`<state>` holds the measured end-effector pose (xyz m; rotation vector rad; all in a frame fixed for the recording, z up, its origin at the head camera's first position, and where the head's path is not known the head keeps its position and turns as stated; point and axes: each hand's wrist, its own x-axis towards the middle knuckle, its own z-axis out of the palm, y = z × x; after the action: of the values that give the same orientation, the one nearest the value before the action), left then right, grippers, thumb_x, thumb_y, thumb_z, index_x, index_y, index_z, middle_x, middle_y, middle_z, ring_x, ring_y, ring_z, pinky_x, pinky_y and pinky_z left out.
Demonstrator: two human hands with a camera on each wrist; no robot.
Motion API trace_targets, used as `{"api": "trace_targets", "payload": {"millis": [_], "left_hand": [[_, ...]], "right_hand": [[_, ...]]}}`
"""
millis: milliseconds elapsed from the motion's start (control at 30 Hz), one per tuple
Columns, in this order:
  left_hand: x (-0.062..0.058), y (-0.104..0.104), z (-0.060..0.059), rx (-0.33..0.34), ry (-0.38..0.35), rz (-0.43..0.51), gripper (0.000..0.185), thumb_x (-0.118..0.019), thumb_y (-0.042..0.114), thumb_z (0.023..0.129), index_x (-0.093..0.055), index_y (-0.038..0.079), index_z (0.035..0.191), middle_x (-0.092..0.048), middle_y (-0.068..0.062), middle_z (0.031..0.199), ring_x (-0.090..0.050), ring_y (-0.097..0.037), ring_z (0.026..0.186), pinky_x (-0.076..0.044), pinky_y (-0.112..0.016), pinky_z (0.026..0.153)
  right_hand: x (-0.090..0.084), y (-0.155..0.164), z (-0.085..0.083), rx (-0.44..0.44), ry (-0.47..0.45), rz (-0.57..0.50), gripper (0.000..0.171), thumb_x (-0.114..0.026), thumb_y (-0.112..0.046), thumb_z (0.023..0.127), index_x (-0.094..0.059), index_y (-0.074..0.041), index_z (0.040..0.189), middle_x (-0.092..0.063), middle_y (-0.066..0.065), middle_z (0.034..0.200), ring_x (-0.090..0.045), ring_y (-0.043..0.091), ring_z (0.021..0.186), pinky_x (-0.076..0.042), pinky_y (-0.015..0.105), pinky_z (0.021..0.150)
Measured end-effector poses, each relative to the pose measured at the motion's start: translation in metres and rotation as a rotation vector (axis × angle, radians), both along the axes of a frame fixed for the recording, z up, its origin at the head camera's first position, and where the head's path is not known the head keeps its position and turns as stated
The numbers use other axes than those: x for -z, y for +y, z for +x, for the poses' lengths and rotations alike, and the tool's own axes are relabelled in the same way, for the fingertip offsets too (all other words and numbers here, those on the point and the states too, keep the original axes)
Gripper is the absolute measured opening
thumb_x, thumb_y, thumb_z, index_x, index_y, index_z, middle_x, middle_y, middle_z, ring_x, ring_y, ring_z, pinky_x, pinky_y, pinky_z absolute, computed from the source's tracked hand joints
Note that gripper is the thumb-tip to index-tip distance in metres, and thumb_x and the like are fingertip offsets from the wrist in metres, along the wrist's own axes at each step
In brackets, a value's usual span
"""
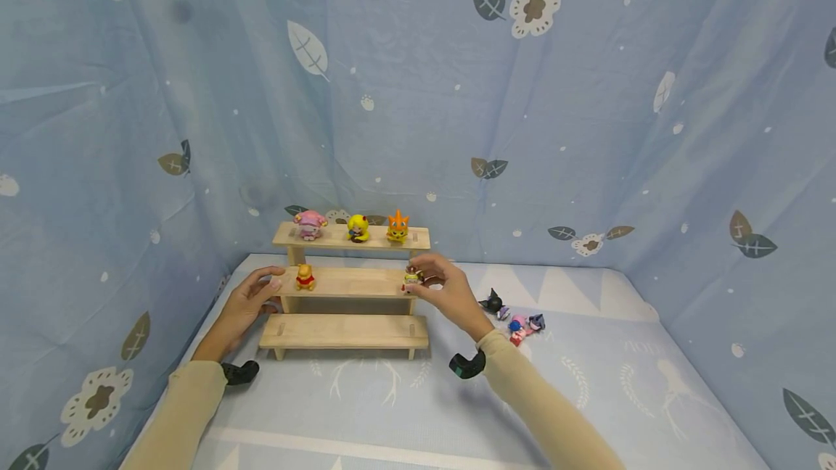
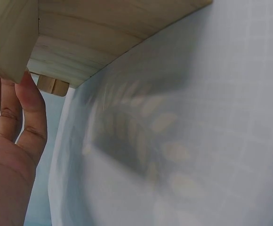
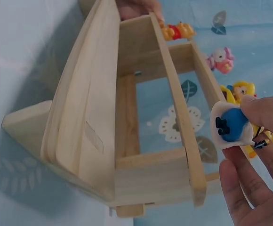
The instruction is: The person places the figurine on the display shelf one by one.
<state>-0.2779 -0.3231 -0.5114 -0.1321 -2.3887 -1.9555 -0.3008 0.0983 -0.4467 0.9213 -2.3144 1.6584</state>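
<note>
A three-tier wooden display stand (image 1: pixel 346 328) stands on the cloth-covered surface. At the left end of its middle board, my left hand (image 1: pixel 250 294) grips the edge; its fingers (image 2: pixel 30 106) meet the wood in the left wrist view. My right hand (image 1: pixel 451 292) pinches a small figurine (image 3: pixel 233 125) between thumb and fingers, over the right end of that board. In the right wrist view its underside shows blue, with a white rim and black feet. A Winnie the Pooh figurine (image 1: pixel 305 277) stands near the middle board's left end.
Along the top board stand a pink-hooded figurine (image 1: pixel 310 225), a yellow-haired figurine (image 1: pixel 358 228) and an orange spiky figurine (image 1: pixel 398 226). Right of the stand lie a black figurine (image 1: pixel 493 302) and a cluster of pink and blue figurines (image 1: pixel 522 326). Patterned curtains (image 1: pixel 418 107) enclose the surface.
</note>
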Motion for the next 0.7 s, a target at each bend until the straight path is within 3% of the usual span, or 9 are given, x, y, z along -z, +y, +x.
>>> {"api": "trace_targets", "payload": {"millis": [700], "left_hand": [[0.0, 0.0, -0.001, -0.003, -0.009, -0.005, 0.053, -0.059, 0.047, 0.104, -0.049, 0.021, 0.149, -0.06, 0.002, 0.121, -0.065, -0.014, 0.098, -0.056, -0.036, 0.08]], "right_hand": [[-0.002, -0.051, -0.005, -0.023, -0.02, -0.028, 0.046, -0.083, -0.015, 0.09, -0.064, -0.023, 0.131, -0.069, -0.002, 0.12, -0.068, 0.017, 0.103, -0.058, 0.032, 0.084]]}}
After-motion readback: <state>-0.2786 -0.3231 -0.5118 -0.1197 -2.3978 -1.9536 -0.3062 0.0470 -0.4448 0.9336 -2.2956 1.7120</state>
